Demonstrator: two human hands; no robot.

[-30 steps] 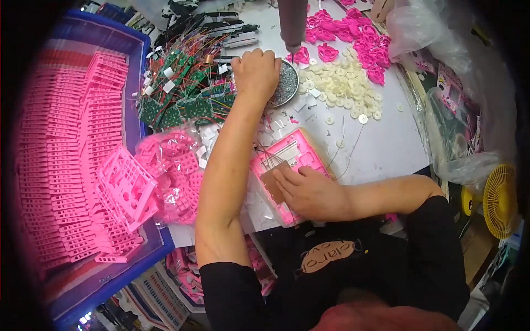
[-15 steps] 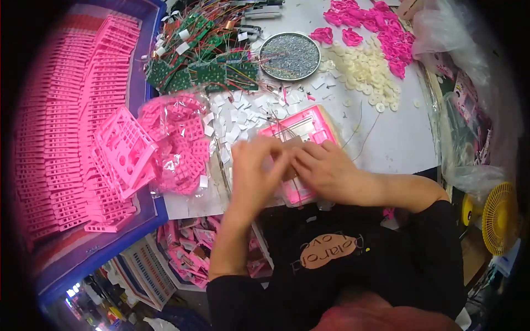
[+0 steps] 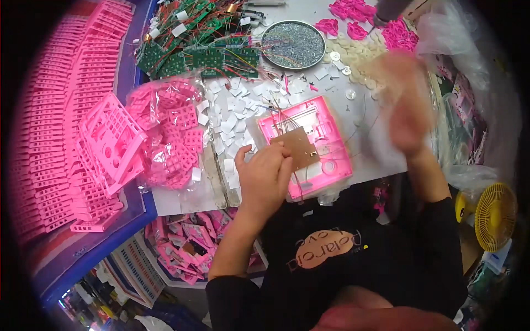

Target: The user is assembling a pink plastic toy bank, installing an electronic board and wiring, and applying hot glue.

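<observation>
A brown circuit board (image 3: pixel 299 148) with thin wires lies over the open pink plastic housing (image 3: pixel 336 158) on the table in front of me. My left hand (image 3: pixel 264 175) is at the board's left edge, its fingers bent and pressing on it, the little finger sticking out. Off to the right, above the table, my right hand (image 3: pixel 409 107) is smeared by motion; its fingers cannot be made out. Beyond it, a dark tool-like thing (image 3: pixel 386 12) hangs or is held over the pink parts at the top edge.
Pink frames (image 3: pixel 55 127) are stacked in a blue-edged tray at left, beside a clear bag (image 3: pixel 168 138) of pink grids. Green circuit boards (image 3: pixel 221 59), a round dish (image 3: pixel 293 45) of small metal pieces and cream discs (image 3: pixel 361 66) lie farther back. A yellow fan (image 3: pixel 495 217) stands right.
My right hand has left the board and swung out to the far right. My left hand stays at the board, which now shows more fully. The dark tool-like thing has come into view.
</observation>
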